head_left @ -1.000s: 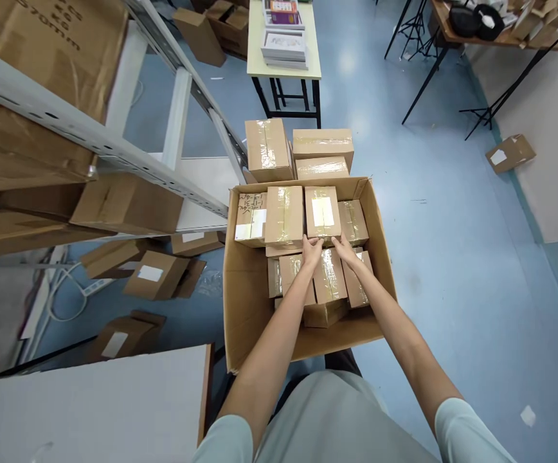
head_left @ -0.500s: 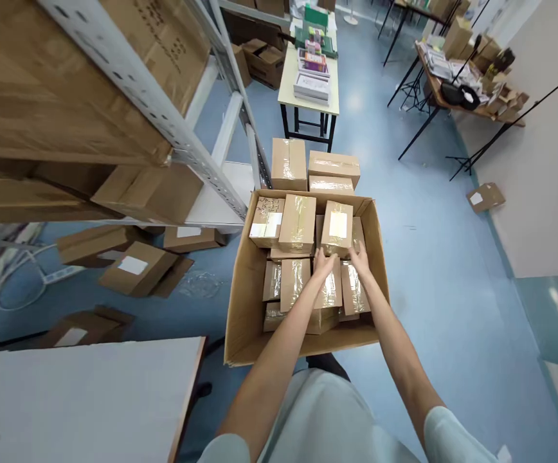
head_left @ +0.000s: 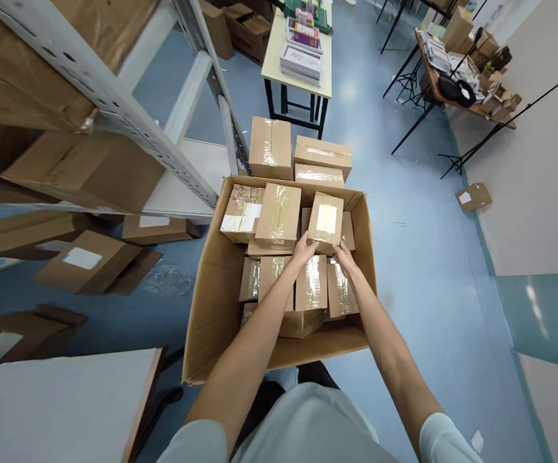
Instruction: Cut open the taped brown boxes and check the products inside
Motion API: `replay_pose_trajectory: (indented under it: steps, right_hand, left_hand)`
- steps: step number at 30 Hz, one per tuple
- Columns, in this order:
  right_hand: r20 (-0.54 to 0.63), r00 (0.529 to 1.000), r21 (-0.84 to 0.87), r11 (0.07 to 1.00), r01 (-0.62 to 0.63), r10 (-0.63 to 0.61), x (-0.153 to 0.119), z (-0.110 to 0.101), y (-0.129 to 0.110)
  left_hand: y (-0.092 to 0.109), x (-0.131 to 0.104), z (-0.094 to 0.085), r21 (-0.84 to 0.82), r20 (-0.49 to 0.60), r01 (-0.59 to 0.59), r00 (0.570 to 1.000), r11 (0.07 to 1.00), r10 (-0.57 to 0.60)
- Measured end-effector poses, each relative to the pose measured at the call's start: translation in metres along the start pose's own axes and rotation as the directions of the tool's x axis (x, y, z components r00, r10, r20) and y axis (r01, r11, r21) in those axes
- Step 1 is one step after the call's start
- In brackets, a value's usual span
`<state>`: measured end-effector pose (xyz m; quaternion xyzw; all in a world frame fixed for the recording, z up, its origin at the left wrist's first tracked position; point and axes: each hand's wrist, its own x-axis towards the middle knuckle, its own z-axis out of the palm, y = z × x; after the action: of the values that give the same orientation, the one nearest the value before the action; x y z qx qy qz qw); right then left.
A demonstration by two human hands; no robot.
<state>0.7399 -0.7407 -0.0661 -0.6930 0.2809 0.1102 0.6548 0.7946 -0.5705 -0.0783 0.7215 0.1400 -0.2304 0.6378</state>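
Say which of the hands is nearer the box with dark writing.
Left: the left hand is down and right of the box with dark writing; the right hand is farther right.

held box partly hidden, tabletop cropped

Big box: cardboard, matt, uncoated look. Labelled carton: same matt cardboard; its label white, paper-like, flat finish. Tape: clear plastic, glossy, wrinkled, with bright glints. Shelf frame: grey metal, smooth, perforated. Loose film: transparent plastic, crinkled. Floor: smooth, low sheen. Bench: smooth white top, wood-look edge. Shirt: soft cloth, matt. Teal wall band: glossy, one highlight.
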Motion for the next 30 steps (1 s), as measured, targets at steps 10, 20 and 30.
replay_pose_trajectory:
  steps: [10,20,30]
  right_hand:
    - [-0.049,0.972,0.107,0.967,0.232,-0.228,-0.116,-0.023,-0.072]
    - [0.208,0.868,-0.052,0.881,0.470,-0.450,-0.299,0.039,-0.092]
    - [0.814,0.501,0.013,0.871,0.491,-0.294,-0.391,0.248,-0.095]
  left_hand:
    - [0.054,-0.105,-0.022,-0.022,-0.076,-0.385,0.921,0.923,0.382]
    - [0.013,-0.345,-0.110,-0.174,-0.405,-0.469,0.836,0.866,0.371]
    - [-0.061,-0.523,-0.229,-0.184,-0.883,-0.491,0.462,0.851,0.076]
